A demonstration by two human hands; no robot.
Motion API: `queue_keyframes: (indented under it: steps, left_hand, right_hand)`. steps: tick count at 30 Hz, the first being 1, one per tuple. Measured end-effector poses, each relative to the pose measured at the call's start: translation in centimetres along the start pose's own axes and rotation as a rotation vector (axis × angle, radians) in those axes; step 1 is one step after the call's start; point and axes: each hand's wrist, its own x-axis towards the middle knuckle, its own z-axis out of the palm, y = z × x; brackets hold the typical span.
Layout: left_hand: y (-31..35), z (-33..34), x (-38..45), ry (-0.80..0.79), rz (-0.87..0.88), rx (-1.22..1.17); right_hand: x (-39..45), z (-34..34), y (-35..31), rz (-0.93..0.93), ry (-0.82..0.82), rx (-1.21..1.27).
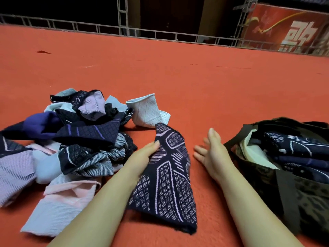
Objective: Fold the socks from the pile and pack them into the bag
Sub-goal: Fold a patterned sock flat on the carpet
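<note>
A dark navy sock (169, 177) with a pale lilac grid pattern lies stretched out on the red carpet in front of me. My left hand (142, 155) grips its left edge, thumb on top. My right hand (211, 150) hovers just right of the sock, fingers straight and spread, holding nothing. A loose pile of socks (71, 139) in navy, lilac, pink and pale blue lies to the left. A dark patterned bag (288, 177) stands open at the right, with folded navy socks (299, 150) inside.
A pale blue sock (147, 111) sits apart just behind the pile. Red carpet (178, 73) stretches far ahead. A metal truss rail (156, 35) runs along the carpet's far edge, with a red banner (288, 27) at the back right.
</note>
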Motion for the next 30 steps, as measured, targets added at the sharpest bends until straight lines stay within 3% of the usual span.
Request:
queue_keyframes:
  steps: [4, 9, 11, 14, 17, 20, 26, 30]
  left_hand:
    - [-0.3, -0.7, 0.7, 0.077, 0.048, -0.019]
    - [-1.2, -1.8, 0.6, 0.107, 0.139, 0.13]
    - [-0.6, -1.5, 0.5, 0.153, 0.197, 0.067]
    - [-0.7, -1.8, 0.6, 0.221, 0.244, 0.123]
    - [-0.7, -1.9, 0.4, 0.172, 0.221, 0.207]
    - [-0.8, -1.7, 0.2, 0.092, 0.203, 0.116]
    - [-0.6, -1.2, -0.8, -0.002, 0.297, 0.085]
    - [0.2, -1.0, -0.5, 0.024, 0.329, 0.139]
  right_hand:
    - [-0.5, -0.1, 0.1, 0.205, -0.096, -0.065]
    - [-1.3, -0.5, -0.2, 0.301, -0.329, -0.444]
    - [-1.4, -0.5, 0.2, 0.223, -0.383, -0.457]
    - [-1.6, -0.1, 0.4, 0.021, -0.442, -0.276]
    - [-1.5, 0.0, 0.1, -0.129, -0.406, -0.076]
    - [-1.5, -0.4, -0.1, -0.165, -0.371, -0.056]
    - [-1.8, -1.1, 0.0, -0.056, -0.51, -0.371]
    - [-2.0, -0.8, -1.0, -0.2, -0.357, -0.183]
